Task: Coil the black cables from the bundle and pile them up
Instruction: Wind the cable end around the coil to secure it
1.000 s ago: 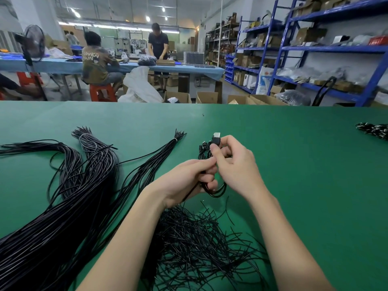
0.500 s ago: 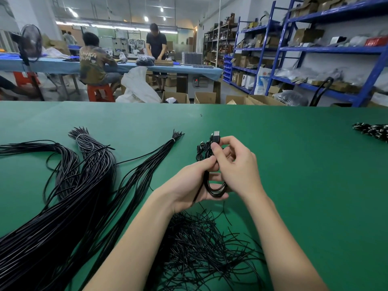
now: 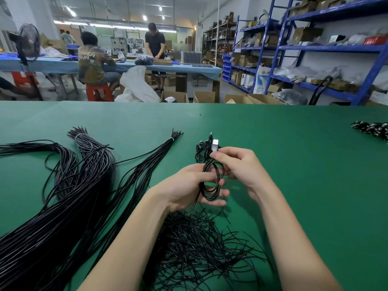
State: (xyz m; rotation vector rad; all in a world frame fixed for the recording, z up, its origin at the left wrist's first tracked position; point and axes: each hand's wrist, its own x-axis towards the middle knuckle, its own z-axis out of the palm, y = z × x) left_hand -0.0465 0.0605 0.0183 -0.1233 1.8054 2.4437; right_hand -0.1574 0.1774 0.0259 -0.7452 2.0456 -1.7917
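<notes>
A coiled black cable (image 3: 211, 181) hangs between both hands above the green table (image 3: 294, 164). My left hand (image 3: 189, 186) holds the loops, fingers curled round them. My right hand (image 3: 239, 166) pinches the cable just below its silver USB plug (image 3: 215, 144), which points up. A small pile of coiled cables (image 3: 201, 151) lies just behind the hands. Long tied bundles of black cables (image 3: 79, 185) stretch across the left of the table. A tangle of short black wires (image 3: 199, 244) lies under my forearms.
Another heap of black-and-white coiled cables (image 3: 373, 130) sits at the table's far right edge. Beyond the table are cardboard boxes (image 3: 204, 97), blue shelving (image 3: 315, 49) and two persons at a blue workbench (image 3: 126, 67).
The coil has grown and opened into wider loops in my left hand. My right hand has shifted slightly right, keeping the plug end upright.
</notes>
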